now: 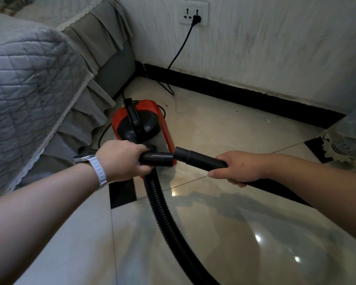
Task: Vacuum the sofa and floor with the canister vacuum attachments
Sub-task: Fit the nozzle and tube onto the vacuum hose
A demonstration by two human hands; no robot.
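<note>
A red and black canister vacuum [152,118] stands on the tiled floor beside the sofa. My left hand [121,159] grips the black hose end [157,158], whose ribbed hose [162,214] runs down toward the frame's bottom. My right hand [236,167] grips a black tube attachment [197,158]. The tube's open end sits right at the tip of the hose end, the two nearly in line; I cannot tell whether they touch. The sofa [29,79] with a grey quilted cover fills the left.
The vacuum's black power cord [181,48] runs up to a wall socket [193,11]. A black skirting [245,95] edges the white wall. Glossy floor tiles [234,233] spread in front. A lace-edged cloth [345,145] hangs at the right edge.
</note>
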